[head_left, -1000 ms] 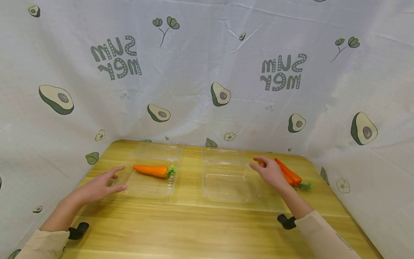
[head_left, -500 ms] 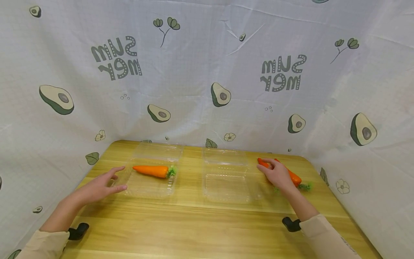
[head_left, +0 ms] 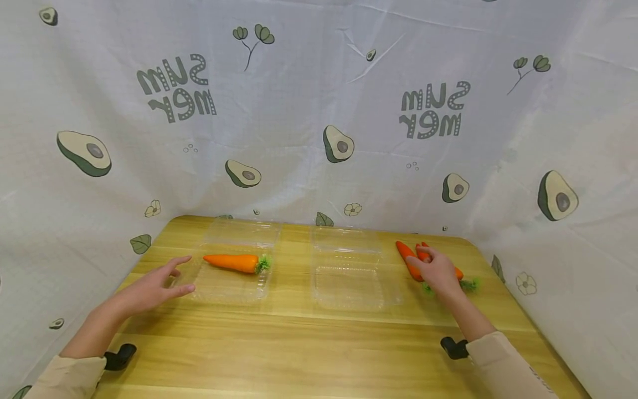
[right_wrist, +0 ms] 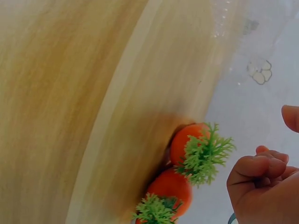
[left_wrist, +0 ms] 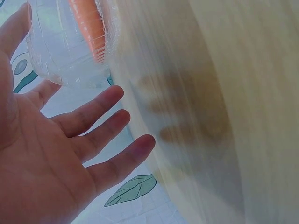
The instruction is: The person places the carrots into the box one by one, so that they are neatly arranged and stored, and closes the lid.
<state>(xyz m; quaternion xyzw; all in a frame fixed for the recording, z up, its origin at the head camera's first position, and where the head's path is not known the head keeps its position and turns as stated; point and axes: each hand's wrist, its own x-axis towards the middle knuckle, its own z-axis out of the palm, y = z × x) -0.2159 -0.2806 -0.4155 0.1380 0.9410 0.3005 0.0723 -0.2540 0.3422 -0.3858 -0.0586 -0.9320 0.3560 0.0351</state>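
Note:
My right hand point(head_left: 438, 271) hovers over orange carrots with green tops at the right of the table. Its thumb and forefinger stand apart, near the left one of these carrots point(head_left: 406, 256); the hand partly covers the other carrot point(head_left: 459, 274). In the right wrist view the fingers look bent, the thumb is away from them, and a carrot point(right_wrist: 180, 144) lies beyond. My left hand point(head_left: 154, 285), fingers spread, is beside the left clear plastic box point(head_left: 229, 291) and holds nothing. One carrot point(head_left: 231, 262) lies in that box.
A second clear plastic box point(head_left: 346, 288), lid raised back, stands between the left box and the right-hand carrots. A white printed cloth point(head_left: 289, 122) hangs behind and at both sides of the wooden table point(head_left: 279, 354). Black straps point(head_left: 454, 348) sit at the wrists.
My right hand has moved rightward from beside the right box to over the carrots, uncovering the left one's tip. My left hand has stayed where it was.

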